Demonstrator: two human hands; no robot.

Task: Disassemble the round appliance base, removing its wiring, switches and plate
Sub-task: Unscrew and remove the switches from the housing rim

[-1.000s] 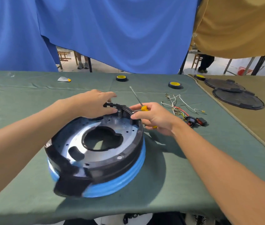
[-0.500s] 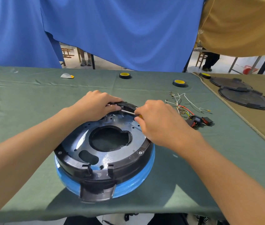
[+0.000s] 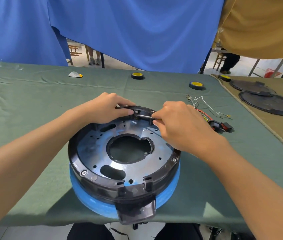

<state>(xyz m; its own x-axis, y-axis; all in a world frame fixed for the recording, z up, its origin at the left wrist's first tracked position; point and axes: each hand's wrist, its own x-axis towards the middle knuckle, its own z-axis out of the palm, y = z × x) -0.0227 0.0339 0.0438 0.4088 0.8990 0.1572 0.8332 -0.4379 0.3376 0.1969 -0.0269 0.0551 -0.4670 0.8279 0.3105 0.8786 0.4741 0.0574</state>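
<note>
Counts on the table (image 3: 33, 104)
One round base (image 3: 88, 153), one screwdriver (image 3: 145, 116), three tape rolls (image 3: 137, 75) (image 3: 196, 85) (image 3: 224, 77), two round covers (image 3: 251, 87) (image 3: 267, 103) by the right edge, one wire bundle (image 3: 205, 110), one left hand (image 3: 106, 108), one right hand (image 3: 180, 125).

Bare forearms (image 3: 38, 158) and hands (image 3: 180, 125) — black trousers (image 3: 88, 231) over both knees.

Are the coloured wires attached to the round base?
No, the bundle of coloured wires and black switches lies apart on the green tablecloth, right of the round black and blue appliance base.

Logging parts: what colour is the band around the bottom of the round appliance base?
Bright blue. The band shows best in the head view, along the base's near edge.
</note>
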